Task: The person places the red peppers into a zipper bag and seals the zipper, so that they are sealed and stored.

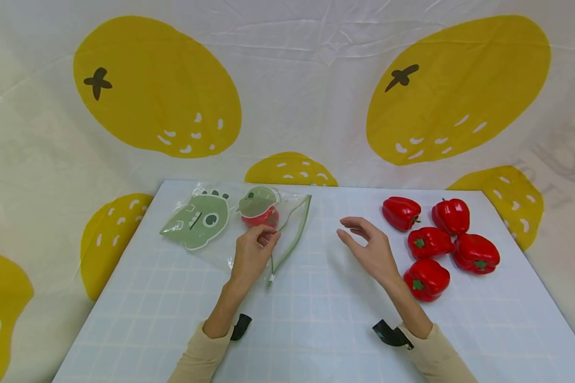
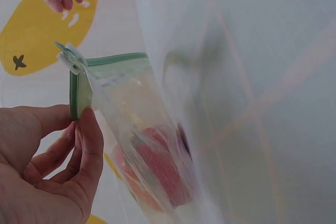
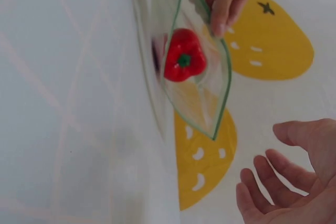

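Observation:
My left hand (image 1: 254,252) pinches the green-edged rim of a clear zip bag (image 1: 294,234) between thumb and fingers, holding its mouth apart. Inside the bag sits one red bell pepper (image 3: 185,56), partly behind a green cartoon print in the head view. The zip slider (image 2: 73,59) shows at one end of the rim. My right hand (image 1: 371,250) hovers to the right of the bag, fingers relaxed and holding nothing. Nearest to it on the right are several red bell peppers (image 1: 428,242) lying in a loose group.
The white table (image 1: 306,330) carries a pale grid pattern. A green dinosaur print (image 1: 198,221) marks the bag's left part. Behind the table hangs a white cloth (image 1: 297,106) with large yellow fruit shapes.

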Demonstrator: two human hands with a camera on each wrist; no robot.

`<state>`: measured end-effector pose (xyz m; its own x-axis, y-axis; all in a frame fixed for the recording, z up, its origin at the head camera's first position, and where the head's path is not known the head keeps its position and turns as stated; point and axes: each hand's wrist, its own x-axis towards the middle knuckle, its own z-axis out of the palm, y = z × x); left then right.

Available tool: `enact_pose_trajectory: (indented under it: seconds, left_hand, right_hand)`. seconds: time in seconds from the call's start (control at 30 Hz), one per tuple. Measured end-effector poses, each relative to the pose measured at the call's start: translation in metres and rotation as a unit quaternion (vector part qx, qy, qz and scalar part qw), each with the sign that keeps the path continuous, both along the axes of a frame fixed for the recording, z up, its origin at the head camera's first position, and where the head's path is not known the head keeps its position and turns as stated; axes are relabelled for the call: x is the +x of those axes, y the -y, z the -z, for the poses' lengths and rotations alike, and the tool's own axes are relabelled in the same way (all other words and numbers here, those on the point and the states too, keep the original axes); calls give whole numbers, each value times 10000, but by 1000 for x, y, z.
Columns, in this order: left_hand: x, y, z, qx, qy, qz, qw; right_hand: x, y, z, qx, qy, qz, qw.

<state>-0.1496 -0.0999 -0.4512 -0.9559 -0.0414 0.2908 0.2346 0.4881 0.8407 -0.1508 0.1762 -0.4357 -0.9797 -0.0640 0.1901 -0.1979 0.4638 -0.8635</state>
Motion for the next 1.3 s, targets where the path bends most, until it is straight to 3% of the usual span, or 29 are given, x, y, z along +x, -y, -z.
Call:
enact_pose_trajectory:
  seconds: [0.43, 0.9, 1.3]
  left_hand:
    - [0, -1, 0, 50, -42, 78, 9999]
    - [1, 0, 1, 40, -96, 41, 9999]
    - [1, 0, 0, 16, -62, 57, 10000]
  right_hand:
    - [21, -31, -6, 395, -379, 524, 9971]
    - [40, -63, -10, 974, -709, 1046, 9872]
    - [55, -96, -5, 1476, -729, 1041, 9808]
